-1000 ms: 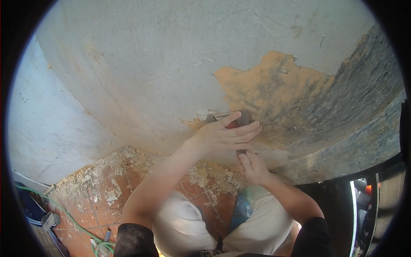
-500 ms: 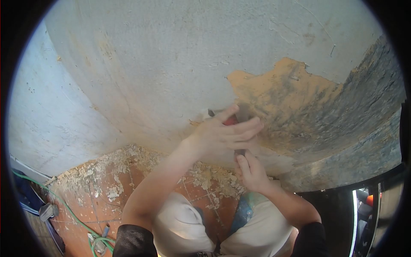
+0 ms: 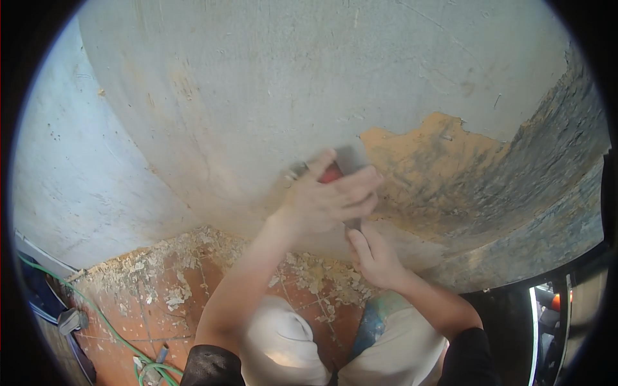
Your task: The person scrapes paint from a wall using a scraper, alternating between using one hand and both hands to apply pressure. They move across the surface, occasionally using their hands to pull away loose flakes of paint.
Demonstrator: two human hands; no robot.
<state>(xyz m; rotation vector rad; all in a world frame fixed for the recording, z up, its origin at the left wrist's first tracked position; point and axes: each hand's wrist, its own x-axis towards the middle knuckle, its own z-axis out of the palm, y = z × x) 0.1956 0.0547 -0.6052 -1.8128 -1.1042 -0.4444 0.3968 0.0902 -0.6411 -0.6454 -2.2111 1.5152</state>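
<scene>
A scraper (image 3: pixel 349 157) with a wide grey blade and a red part at its neck is pressed against the grey painted wall (image 3: pixel 257 96). My left hand (image 3: pixel 329 196) is closed over its upper part, fingers across the red section, slightly blurred. Below it, my right hand (image 3: pixel 376 260) grips the lower end of the dark handle. The blade lies just left of a bare yellowish patch (image 3: pixel 418 151), where the paint is off. Part of the handle is hidden behind my left hand.
Flakes of peeled paint (image 3: pixel 141 267) are strewn over the red floor tiles along the wall's foot. A green hose (image 3: pixel 106 321) runs across the floor at left. My bent knees (image 3: pixel 283 341) are close below my arms. Dark, rough wall (image 3: pixel 547 148) extends at right.
The scraper and both hands have moved slightly left, away from the bare patch, and more of the blade shows above my left hand. The view has shifted a little too.
</scene>
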